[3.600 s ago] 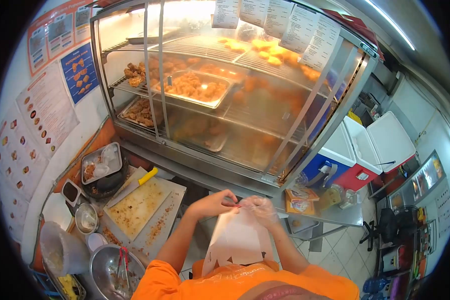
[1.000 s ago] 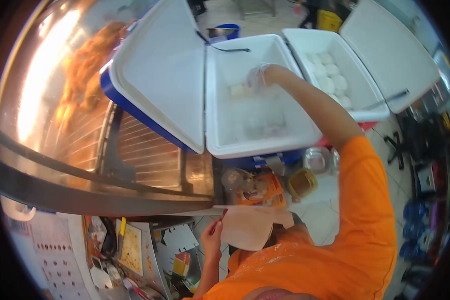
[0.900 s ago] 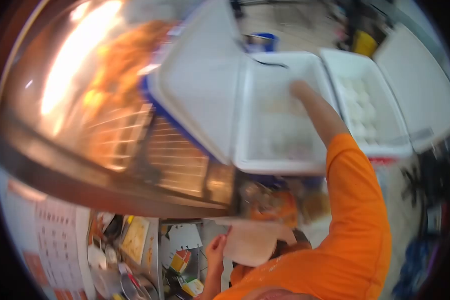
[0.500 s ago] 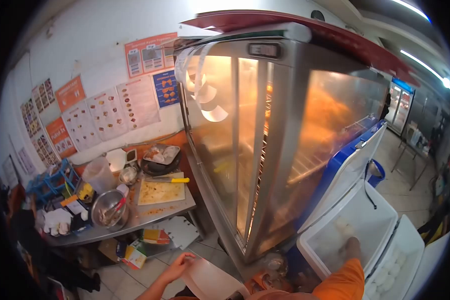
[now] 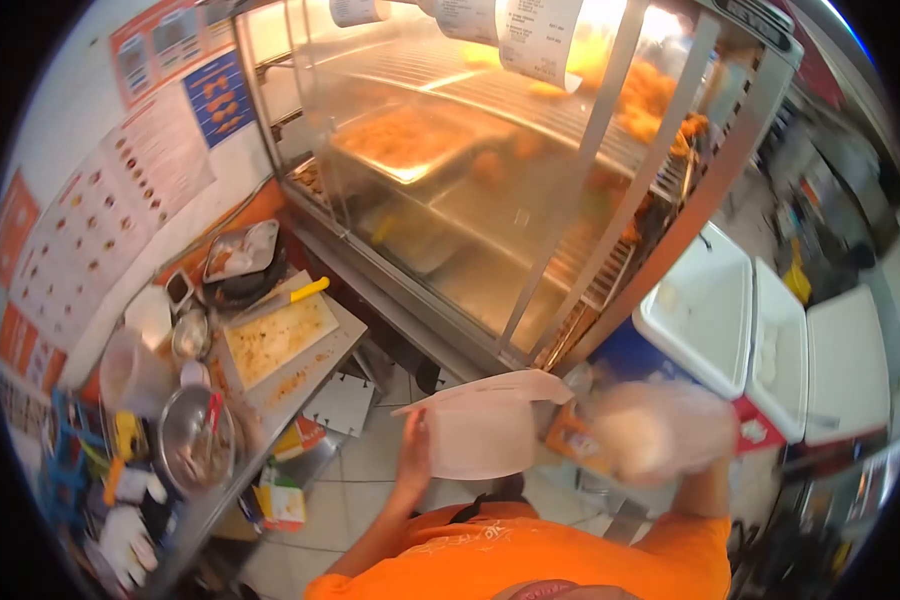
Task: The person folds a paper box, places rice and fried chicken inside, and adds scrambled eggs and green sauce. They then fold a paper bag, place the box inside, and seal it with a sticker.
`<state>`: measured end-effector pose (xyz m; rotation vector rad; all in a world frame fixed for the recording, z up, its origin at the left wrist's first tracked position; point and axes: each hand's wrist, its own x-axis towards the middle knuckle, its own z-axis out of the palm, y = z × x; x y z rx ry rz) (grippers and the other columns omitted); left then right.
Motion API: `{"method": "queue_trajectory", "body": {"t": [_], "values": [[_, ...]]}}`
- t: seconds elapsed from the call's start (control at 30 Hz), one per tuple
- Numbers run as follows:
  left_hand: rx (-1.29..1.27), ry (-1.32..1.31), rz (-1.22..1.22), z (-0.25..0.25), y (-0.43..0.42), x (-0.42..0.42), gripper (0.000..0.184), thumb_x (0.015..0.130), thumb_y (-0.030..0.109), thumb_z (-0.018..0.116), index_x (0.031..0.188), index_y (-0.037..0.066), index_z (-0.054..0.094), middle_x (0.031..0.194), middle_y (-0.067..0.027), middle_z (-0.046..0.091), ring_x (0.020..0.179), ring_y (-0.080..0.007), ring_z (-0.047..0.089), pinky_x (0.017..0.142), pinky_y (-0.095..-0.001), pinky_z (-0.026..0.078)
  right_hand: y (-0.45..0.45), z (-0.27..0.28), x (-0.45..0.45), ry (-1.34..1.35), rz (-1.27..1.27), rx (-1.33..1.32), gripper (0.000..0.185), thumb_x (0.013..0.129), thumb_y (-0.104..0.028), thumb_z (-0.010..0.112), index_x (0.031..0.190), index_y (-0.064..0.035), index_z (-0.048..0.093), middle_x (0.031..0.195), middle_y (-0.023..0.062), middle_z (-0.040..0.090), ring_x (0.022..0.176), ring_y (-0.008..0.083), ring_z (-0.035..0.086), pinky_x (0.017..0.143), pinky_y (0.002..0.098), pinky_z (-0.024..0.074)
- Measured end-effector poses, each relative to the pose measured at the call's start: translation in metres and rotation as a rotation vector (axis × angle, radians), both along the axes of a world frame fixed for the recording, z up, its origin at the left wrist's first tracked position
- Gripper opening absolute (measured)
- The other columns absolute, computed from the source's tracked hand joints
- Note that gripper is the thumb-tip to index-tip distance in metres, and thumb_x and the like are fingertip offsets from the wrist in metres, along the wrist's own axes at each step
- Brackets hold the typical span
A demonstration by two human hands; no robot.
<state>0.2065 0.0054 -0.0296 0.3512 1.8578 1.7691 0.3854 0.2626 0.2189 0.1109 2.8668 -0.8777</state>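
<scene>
While your left hand [image 5: 417,440] pinches the left edge of the pale paper box [image 5: 482,440], with the fingers pressed together there, your right hand [image 5: 675,425] is out to the other side in a clear plastic glove, closed on a pale round lump [image 5: 633,443]; blur hides how each finger sits. The box is in front of your orange shirt [image 5: 530,535], above the tiled floor, and a wide flap runs along the side of it nearest the display cabinet [image 5: 725,150]. The lump is to the right of the box and apart from it. Below your right hand, partly covered by it, you have an orange carton [image 5: 570,440]. Beyond that hand stand two open coolers, a blue one [image 5: 710,310] and a red one [image 5: 758,425], side by side. To your left, the worktop [image 5: 255,420] carries a stained cutting board [image 5: 285,345], a knife with a yellow handle [image 5: 308,290] lying along the board's far edge, and a steel bowl [image 5: 178,420] with red-handled tongs [image 5: 215,410] in it. Behind the cabinet's glass you can see a metal tray [image 5: 410,172] of fried pieces.
</scene>
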Motion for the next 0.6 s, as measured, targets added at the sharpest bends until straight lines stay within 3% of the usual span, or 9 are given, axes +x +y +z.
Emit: {"method": "queue_trajectory", "body": {"t": [0.03, 0.1, 0.2, 0.23, 0.27, 0.3, 0.4, 0.53, 0.6], "values": [[0.050, -0.018, -0.040, 0.003, -0.004, 0.000, 0.067, 0.101, 0.054, 0.032, 0.144, 0.003, 0.034, 0.143, -0.0138, 0.043, 0.132, -0.0242, 0.039, 0.110, -0.0328, 0.027, -0.044, -0.014, -0.027, -0.057, 0.006, 0.000, 0.074, 0.063, -0.034, 0.081, 0.127, -0.0090, 0.056, 0.111, 0.0131, 0.067, 0.103, 0.0272, 0.064, 0.092, 0.0352, 0.0482], [0.148, -0.066, -0.096, 0.005, -0.029, -0.004, 0.070, 0.101, 0.055, 0.032, 0.146, 0.002, 0.031, 0.146, -0.0147, 0.040, 0.136, -0.0252, 0.036, 0.112, -0.0339, 0.026, -0.113, -0.050, -0.081, -0.401, -0.124, 0.139, 0.051, 0.079, -0.023, 0.069, 0.126, -0.0071, 0.055, 0.110, 0.0158, 0.066, 0.102, 0.0298, 0.063, 0.085, 0.0369, 0.0499], [0.183, -0.117, -0.020, -0.042, -0.074, -0.037, 0.067, 0.102, 0.051, 0.032, 0.146, 0.001, 0.033, 0.146, -0.0143, 0.040, 0.136, -0.0247, 0.036, 0.111, -0.0338, 0.026, -0.117, -0.093, -0.096, 0.652, -0.390, -0.016, 0.045, 0.085, -0.017, 0.063, 0.127, -0.0046, 0.054, 0.108, 0.0168, 0.066, 0.096, 0.0302, 0.064, 0.082, 0.0374, 0.0509], [0.181, -0.146, 0.028, -0.053, -0.087, -0.047, 0.066, 0.102, 0.051, 0.032, 0.145, 0.001, 0.033, 0.146, -0.0141, 0.040, 0.136, -0.0245, 0.037, 0.111, -0.0338, 0.027, -0.117, -0.073, -0.107, 0.746, -0.671, 0.109, 0.045, 0.085, -0.016, 0.062, 0.127, -0.0030, 0.053, 0.110, 0.0177, 0.065, 0.096, 0.0312, 0.064, 0.083, 0.0380, 0.0506], [0.172, -0.168, 0.067, -0.064, -0.104, -0.057, 0.066, 0.102, 0.051, 0.032, 0.145, 0.001, 0.033, 0.146, -0.0139, 0.041, 0.135, -0.0244, 0.037, 0.111, -0.0338, 0.027, -0.114, -0.076, -0.121, 0.889, -0.883, 0.268, 0.049, 0.086, -0.020, 0.064, 0.126, 0.0039, 0.049, 0.119, 0.0293, 0.057, 0.111, 0.0410, 0.057, 0.093, 0.0433, 0.0453], [0.163, -0.179, 0.093, -0.072, -0.119, -0.065, 0.066, 0.102, 0.051, 0.031, 0.145, 0.001, 0.034, 0.146, -0.0137, 0.041, 0.135, -0.0243, 0.037, 0.111, -0.0338, 0.027, -0.104, -0.085, -0.136, 0.929, -1.027, 0.417, 0.060, 0.088, -0.023, 0.063, 0.137, 0.0035, 0.041, 0.121, 0.0316, 0.056, 0.109, 0.0432, 0.058, 0.093, 0.0448, 0.0447], [0.132, -0.205, 0.128, -0.089, -0.164, -0.087, 0.065, 0.102, 0.050, 0.031, 0.145, 0.001, 0.035, 0.145, -0.0131, 0.042, 0.134, -0.0239, 0.038, 0.110, -0.0337, 0.028, -0.067, -0.122, -0.177, 0.989, -1.311, 0.324, 0.069, 0.090, -0.029, 0.061, 0.144, 0.0028, 0.031, 0.121, 0.0324, 0.056, 0.107, 0.0455, 0.058, 0.092, 0.0467, 0.0450], [0.100, -0.222, 0.166, -0.104, -0.198, -0.103, 0.064, 0.103, 0.049, 0.030, 0.144, 0.002, 0.036, 0.145, -0.0124, 0.043, 0.133, -0.0233, 0.039, 0.110, -0.0337, 0.029, -0.060, -0.118, -0.195, 0.856, -1.331, 0.332, 0.073, 0.091, -0.035, 0.059, 0.146, 0.0024, 0.028, 0.110, 0.0288, 0.063, 0.096, 0.0420, 0.064, 0.082, 0.0430, 0.0499], [0.090, -0.236, 0.167, -0.110, -0.203, -0.109, 0.063, 0.103, 0.049, 0.030, 0.144, 0.002, 0.037, 0.144, -0.0120, 0.043, 0.132, -0.0231, 0.040, 0.109, -0.0336, 0.029, -0.059, -0.110, -0.191, 0.734, -1.316, 0.303, 0.075, 0.091, -0.039, 0.060, 0.145, 0.0027, 0.030, 0.087, 0.0227, 0.064, 0.070, 0.0301, 0.062, 0.066, 0.0362, 0.0486]]}}
